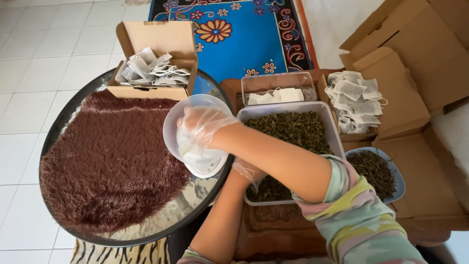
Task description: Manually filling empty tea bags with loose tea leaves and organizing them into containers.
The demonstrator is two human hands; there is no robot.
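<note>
Over the round tray point(53, 137) of reddish-brown leaf, the right hand point(202, 124) (in a thin clear glove) reaches into a white bowl point(176, 117), fingers curled on what seems a small white sachet. The left hand point(249, 171), crossed beneath, dips into the grey tub point(337, 132) of dark green leaf; its grip is hidden.

Round tray point(63, 122) at left, heaped with loose tea point(107, 161); open carton of filter bags point(154, 68) on its far edge. Bowl point(195, 134) on tray's right rim, right hand point(202, 128) inside it. Tub of dried leaves point(293, 129) just right of bowl, left hand point(249, 171) in it. Smaller tub point(278, 85) behind; second carton of bags point(354, 100) further right.
</note>
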